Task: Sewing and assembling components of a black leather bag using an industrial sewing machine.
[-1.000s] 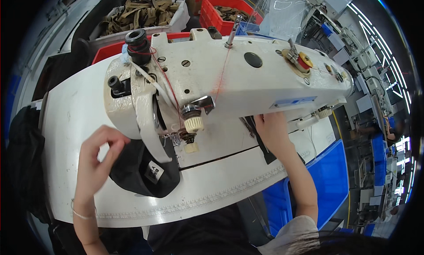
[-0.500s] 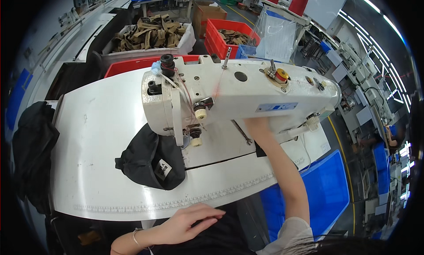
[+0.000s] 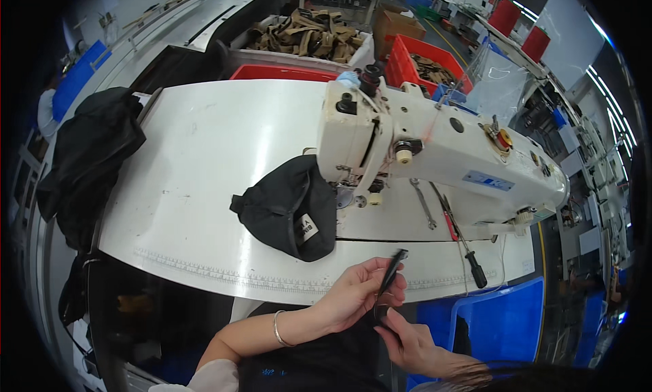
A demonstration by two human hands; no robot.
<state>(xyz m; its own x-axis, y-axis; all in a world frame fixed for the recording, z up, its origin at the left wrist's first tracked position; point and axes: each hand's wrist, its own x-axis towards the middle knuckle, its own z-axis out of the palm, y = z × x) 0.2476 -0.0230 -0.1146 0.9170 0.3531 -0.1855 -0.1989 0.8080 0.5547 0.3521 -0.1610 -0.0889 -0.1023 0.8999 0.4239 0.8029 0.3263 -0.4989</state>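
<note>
My left hand (image 3: 356, 293) and my right hand (image 3: 413, 346) meet in front of the table's near edge. Between them they grip a narrow black strip (image 3: 388, 278), curved at its lower end, with a small greyish tip at the top. What that tip is I cannot make out. Beyond the hands lies a soft black fabric piece, cap-like in shape (image 3: 285, 205), with a white label inside. It rests beside the needle end of a white sewing machine (image 3: 435, 144), and neither hand touches it.
A wrench (image 3: 424, 205), red-handled tool (image 3: 451, 226) and black-handled screwdriver (image 3: 475, 270) lie under the machine arm. Black fabric (image 3: 95, 154) hangs over the table's left end. A blue bin (image 3: 506, 317) stands at right; tan strips fill a white-lined bin (image 3: 305, 39) behind.
My right hand has come out from under the machine arm towards me. Both hands now hold the black strip. The view has turned, and the tools under the arm are uncovered.
</note>
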